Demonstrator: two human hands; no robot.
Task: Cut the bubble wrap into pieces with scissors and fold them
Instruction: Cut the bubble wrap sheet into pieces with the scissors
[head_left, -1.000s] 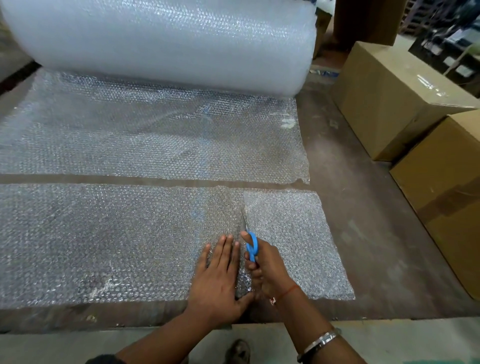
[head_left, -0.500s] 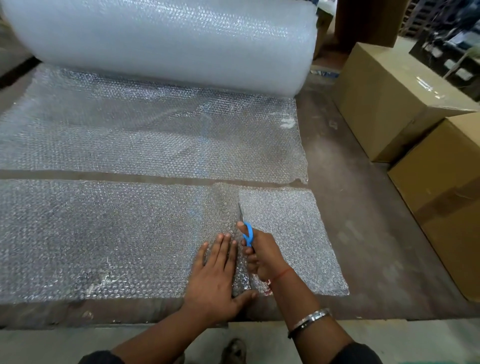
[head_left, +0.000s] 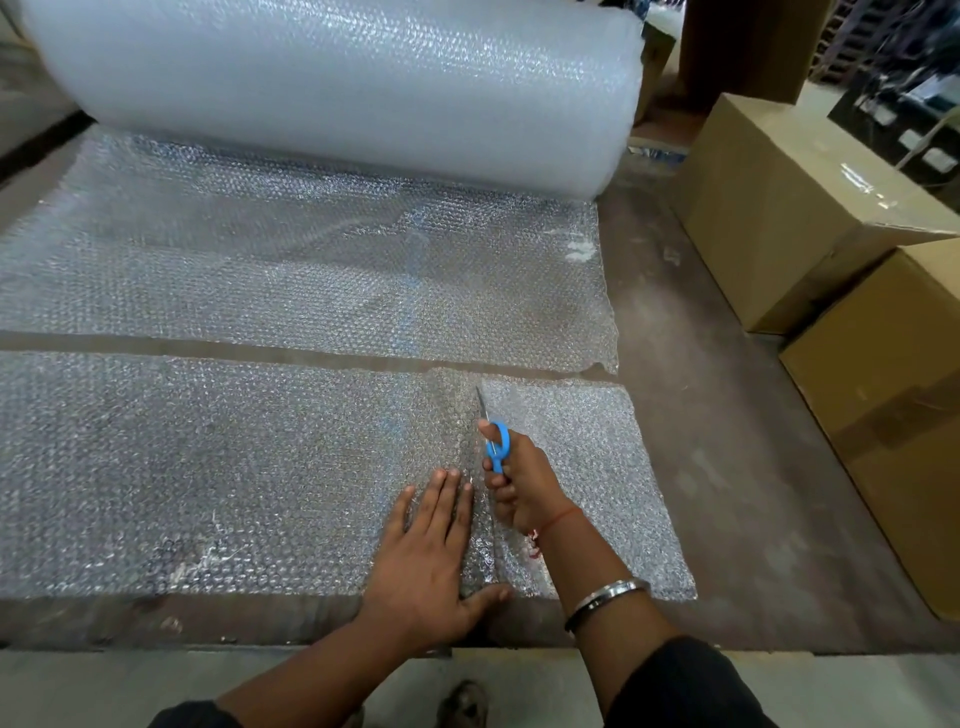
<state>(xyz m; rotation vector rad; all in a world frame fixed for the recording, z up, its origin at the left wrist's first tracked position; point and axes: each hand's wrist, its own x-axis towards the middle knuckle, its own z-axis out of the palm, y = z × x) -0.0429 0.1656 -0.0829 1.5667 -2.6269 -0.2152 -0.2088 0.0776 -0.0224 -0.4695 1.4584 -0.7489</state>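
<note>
Our right hand (head_left: 519, 483), grip around the blue scissors (head_left: 496, 441), has pushed the cut further up the near bubble wrap strip (head_left: 234, 467) on the floor; left hand (head_left: 426, 561) stays flat, pressing. Nearly severed; folding follows.

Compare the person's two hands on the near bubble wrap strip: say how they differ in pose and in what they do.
The left hand lies flat with straight fingers, pressing the near bubble wrap strip down; the right hand is curled round the blue-handled scissors, blades pointing away along the cut. The left hand holds nothing; the right holds the tool. The right wrist carries a metal bangle; the left shows none. Both flank the cut line, close together.
</note>
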